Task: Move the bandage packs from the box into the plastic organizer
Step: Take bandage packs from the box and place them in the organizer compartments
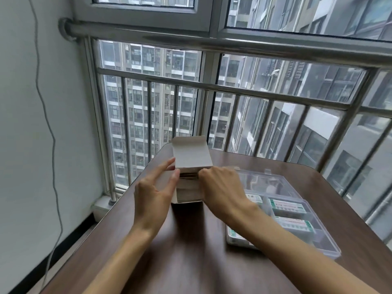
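Note:
A white cardboard box (192, 158) stands open on the dark wooden table (191, 251), its lid flap raised toward the window. A stack of bandage packs (188, 177) shows in its open top. My left hand (154, 194) rests against the box's left side with fingers fairly straight. My right hand (222, 187) reaches in from the right, its fingers curled onto the stack; the fingertips are hidden. To the right lies the clear plastic organizer (331, 249), lid open, with green-and-white bandage packs (288, 205) in its compartments.
A steel railing (233, 88) and windows run right behind the table. A white wall with a hanging grey cable (53, 145) is on the left. The table's left edge drops to the floor.

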The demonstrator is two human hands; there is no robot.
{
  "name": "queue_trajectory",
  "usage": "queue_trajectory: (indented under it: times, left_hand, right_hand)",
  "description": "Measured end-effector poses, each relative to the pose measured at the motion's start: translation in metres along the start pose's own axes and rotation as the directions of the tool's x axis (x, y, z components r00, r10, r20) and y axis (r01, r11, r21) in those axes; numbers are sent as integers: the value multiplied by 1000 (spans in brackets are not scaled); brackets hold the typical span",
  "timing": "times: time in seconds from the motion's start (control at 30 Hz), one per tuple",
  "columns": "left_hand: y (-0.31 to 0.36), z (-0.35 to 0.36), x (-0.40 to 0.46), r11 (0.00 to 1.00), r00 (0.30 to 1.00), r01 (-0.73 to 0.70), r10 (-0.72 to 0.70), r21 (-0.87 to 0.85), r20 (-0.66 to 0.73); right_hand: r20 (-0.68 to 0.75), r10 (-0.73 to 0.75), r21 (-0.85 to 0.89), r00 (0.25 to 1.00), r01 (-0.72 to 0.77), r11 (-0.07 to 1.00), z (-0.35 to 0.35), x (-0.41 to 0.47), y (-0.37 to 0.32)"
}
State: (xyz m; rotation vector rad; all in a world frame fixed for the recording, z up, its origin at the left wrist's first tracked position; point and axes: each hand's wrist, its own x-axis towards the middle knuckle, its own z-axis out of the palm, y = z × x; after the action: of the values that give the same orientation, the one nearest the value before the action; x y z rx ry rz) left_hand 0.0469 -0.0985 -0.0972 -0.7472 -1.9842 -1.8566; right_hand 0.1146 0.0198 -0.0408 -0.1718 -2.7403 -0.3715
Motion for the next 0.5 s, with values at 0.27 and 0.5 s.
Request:
queue_trajectory:
  times: [0.27, 0.5]
  left_hand:
    - [3, -1, 3, 996, 999, 36, -36, -86, 6]
    - [4, 2, 4, 967, 996, 93, -91, -235, 18]
  right_hand:
    - [24, 11, 191, 1000, -16, 981, 5, -3, -1]
    - [369, -104, 139, 924, 56, 989, 6, 5, -4]
